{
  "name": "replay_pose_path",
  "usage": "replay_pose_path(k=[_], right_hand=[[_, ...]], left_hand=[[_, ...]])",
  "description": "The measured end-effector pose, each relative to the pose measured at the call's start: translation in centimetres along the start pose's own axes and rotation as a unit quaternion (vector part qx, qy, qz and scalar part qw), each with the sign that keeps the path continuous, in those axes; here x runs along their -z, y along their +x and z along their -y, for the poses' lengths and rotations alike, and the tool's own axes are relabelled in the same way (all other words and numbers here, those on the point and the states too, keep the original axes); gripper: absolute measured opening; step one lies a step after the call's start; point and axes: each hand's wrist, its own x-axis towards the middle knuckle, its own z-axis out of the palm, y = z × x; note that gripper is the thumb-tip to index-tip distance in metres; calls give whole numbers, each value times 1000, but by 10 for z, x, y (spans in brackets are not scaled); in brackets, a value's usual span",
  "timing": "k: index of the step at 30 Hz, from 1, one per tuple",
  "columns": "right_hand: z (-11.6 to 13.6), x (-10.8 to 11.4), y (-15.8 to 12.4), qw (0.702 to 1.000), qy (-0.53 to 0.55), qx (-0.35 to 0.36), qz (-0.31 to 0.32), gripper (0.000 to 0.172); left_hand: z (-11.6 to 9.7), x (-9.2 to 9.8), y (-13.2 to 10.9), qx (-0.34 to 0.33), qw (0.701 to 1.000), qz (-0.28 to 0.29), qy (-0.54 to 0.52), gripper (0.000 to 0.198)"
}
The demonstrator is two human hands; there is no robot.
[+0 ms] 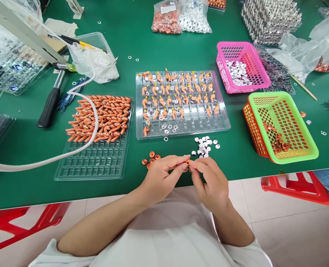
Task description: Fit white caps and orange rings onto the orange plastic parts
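Near the table's front edge, my left hand (164, 174) and my right hand (210, 181) meet fingertip to fingertip. Both pinch one small orange part (188, 162), mostly hidden by the fingers. Round orange pieces (152, 154) lie beside my left hand. Small white discs (204, 144) are scattered just beyond my right hand. Farther back, a clear compartment tray (181, 128) holds rows of curved orange parts (177, 89) with yellow bits and some white rings. At the left, another clear tray (92, 159) carries a dense stack of orange parts (103, 116).
A pink basket (260, 72) with white discs and a green basket (300, 129) with orange pieces stand at the right. A black-handled hammer (50, 107) and a white hose (96, 122) lie left. Filled bags (167, 18) sit at the back; red stools (298, 187) flank the front.
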Motion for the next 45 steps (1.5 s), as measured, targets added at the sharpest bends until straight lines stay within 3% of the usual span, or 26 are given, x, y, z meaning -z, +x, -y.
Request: replay_pose_path(k=[9, 18, 24, 27, 31, 35, 41, 45], right_hand=[[-1, 6, 3, 994, 88, -50, 36, 29], [-2, 20, 16, 976, 139, -112, 120, 12], [0, 28, 23, 939, 189, -217, 190, 9], [0, 29, 27, 912, 229, -267, 210, 8], [0, 27, 29, 898, 255, -291, 209, 9], [-1, 20, 24, 913, 241, -275, 179, 12], [-6, 13, 10, 925, 277, -227, 127, 9], [-7, 5, 3, 912, 316, -232, 118, 5]], left_hand=[[-1, 3, 1, 6, 1000, 2, 5, 24], [3, 4, -3, -41, 998, 25, 51, 23], [1, 5, -4, -62, 996, 53, 34, 27], [1, 7, -6, -31, 997, 70, -11, 26], [1, 9, -5, 57, 987, 84, -123, 21], [-2, 10, -2, 132, 966, 75, -209, 15], [-11, 10, -1, 151, 958, 13, -243, 15], [-12, 8, -1, 158, 956, -8, -245, 14]])
